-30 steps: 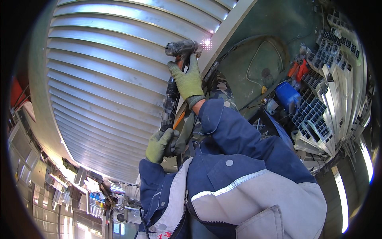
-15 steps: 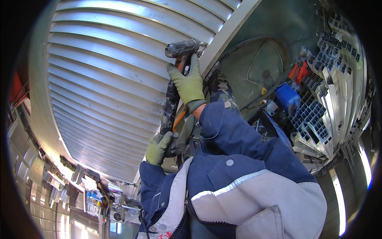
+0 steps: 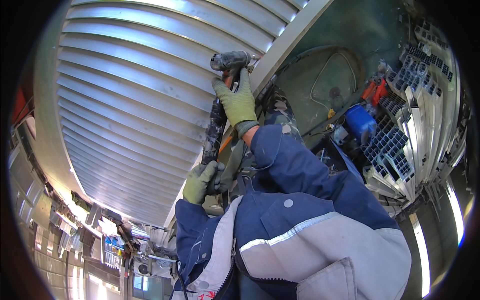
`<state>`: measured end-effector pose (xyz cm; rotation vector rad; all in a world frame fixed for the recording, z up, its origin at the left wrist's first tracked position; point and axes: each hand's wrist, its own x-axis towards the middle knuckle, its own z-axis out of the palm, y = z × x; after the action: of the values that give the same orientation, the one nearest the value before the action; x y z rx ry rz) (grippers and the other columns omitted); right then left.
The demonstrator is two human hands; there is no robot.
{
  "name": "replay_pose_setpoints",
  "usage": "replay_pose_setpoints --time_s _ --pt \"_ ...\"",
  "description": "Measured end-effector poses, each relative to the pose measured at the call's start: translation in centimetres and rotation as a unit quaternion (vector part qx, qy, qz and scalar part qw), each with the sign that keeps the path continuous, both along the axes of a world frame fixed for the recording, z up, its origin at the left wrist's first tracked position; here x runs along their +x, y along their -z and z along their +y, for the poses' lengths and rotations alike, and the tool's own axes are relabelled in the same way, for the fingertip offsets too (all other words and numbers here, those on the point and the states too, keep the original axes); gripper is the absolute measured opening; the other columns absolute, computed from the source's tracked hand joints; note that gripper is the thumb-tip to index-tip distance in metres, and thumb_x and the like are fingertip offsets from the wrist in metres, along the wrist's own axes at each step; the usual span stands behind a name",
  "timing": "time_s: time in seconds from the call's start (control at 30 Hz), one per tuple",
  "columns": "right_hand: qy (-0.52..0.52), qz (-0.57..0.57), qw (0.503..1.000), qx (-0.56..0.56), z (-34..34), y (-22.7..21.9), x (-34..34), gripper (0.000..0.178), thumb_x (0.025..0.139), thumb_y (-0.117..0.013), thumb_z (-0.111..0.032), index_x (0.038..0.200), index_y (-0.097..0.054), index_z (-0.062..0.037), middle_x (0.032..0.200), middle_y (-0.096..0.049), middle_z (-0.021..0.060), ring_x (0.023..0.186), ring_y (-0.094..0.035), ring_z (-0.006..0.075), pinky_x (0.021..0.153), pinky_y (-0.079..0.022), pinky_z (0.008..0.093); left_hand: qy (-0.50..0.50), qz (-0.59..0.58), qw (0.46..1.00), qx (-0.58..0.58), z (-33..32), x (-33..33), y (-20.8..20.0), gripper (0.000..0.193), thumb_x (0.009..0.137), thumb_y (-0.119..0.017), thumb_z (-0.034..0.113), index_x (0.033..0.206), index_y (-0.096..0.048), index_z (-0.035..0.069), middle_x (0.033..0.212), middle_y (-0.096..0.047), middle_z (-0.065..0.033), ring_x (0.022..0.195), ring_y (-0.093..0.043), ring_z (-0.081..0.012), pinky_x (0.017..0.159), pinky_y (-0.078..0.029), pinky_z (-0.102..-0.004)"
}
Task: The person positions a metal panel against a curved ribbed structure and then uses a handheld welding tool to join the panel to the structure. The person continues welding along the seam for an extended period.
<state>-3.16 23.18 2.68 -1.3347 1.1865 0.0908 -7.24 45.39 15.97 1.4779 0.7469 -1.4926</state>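
A pistol-shaped rivet gun (image 3: 212, 131) with a dark, taped body lies along the edge of a silver louvred panel (image 3: 135, 85). Its short black head points right, and the nozzle tip meets the panel's side rail (image 3: 287, 45). My right hand (image 3: 237, 102), in a yellow-green glove, is wrapped round the orange grip just below the head. Lower down, my left hand (image 3: 199, 184) is closed at the gun's bottom end in a matching glove with grey fingertips. That hand hides the end of the tool.
Right of the rail, a pale cord (image 3: 314, 82) curls on the green floor. Farther right are a blue jug (image 3: 360, 120), red bottles (image 3: 378, 91) and stacked metal profiles (image 3: 412, 135). My camouflage trouser leg (image 3: 281, 112) is beside the rail. Cluttered shelving (image 3: 112, 245) stands at lower left.
The view has shifted slightly against the panel. Both hands keep their hold on the rivet gun, and its nozzle stays at the rail.
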Motion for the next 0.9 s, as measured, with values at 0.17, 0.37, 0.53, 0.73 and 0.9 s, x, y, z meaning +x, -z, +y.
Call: replay_pose_setpoints --time_s 0.17,0.37,0.53,0.73,0.9 --pt "0.017 -0.013 0.999 -0.05 0.5 1.4 -0.3 0.096 0.093 -0.087 -0.045 0.167 -0.043 -0.0028 0.147 -0.066 0.0245 0.134 -0.064 0.0328 0.113 -0.049 0.04 0.015 0.002 1.0 0.004 -0.5 0.6 0.0 0.052 0.11 -0.068 0.053 0.119 -0.076 0.002 0.076 -0.064 -0.0013 0.061 -0.059 -0.0104 0.057 -0.047 -0.0267" --pt "0.008 0.008 0.998 -0.063 0.6 1.7 -0.3 0.091 0.094 -0.087 -0.044 0.165 -0.046 -0.0028 0.144 -0.068 0.0229 0.13 -0.065 0.0309 0.111 -0.051 0.0407 0.018 0.009 1.0 0.003 -0.4 0.7 0.1 0.05 0.111 -0.067 0.051 0.12 -0.077 0.003 0.076 -0.064 -0.0014 0.06 -0.059 -0.0106 0.055 -0.046 -0.0275" --pt "0.011 -0.007 0.997 -0.081 0.8 3.1 -0.4 0.086 0.096 -0.086 -0.041 0.163 -0.048 -0.0023 0.128 -0.073 0.0172 0.108 -0.07 0.0237 0.097 -0.056 0.0383 0.01 0.022 1.0 0.009 -0.6 1.2 0.0 0.05 0.11 -0.068 0.05 0.119 -0.077 0.002 0.074 -0.062 -0.0012 0.059 -0.058 -0.0106 0.054 -0.046 -0.0274" --pt "0.01 -0.005 0.998 -0.054 0.8 2.9 -0.4 0.083 0.097 -0.085 -0.039 0.162 -0.048 -0.0013 0.12 -0.073 0.0139 0.097 -0.07 0.0188 0.089 -0.057 0.036 0.002 0.026 0.999 0.024 -0.8 1.5 -0.4 0.051 0.11 -0.068 0.05 0.118 -0.077 0.0 0.073 -0.061 -0.0013 0.058 -0.057 -0.0107 0.053 -0.045 -0.0276" --pt "-0.001 0.017 1.0 0.021 -0.1 1.1 0.0 0.111 0.092 -0.083 -0.056 0.169 -0.033 0.0063 0.16 -0.053 0.0363 0.151 -0.052 0.0484 0.123 -0.042 0.0463 0.001 0.022 1.0 0.018 -0.7 1.5 -0.5 0.05 0.11 -0.069 0.049 0.118 -0.077 0.001 0.073 -0.061 -0.0011 0.057 -0.055 -0.0104 0.053 -0.043 -0.0276"
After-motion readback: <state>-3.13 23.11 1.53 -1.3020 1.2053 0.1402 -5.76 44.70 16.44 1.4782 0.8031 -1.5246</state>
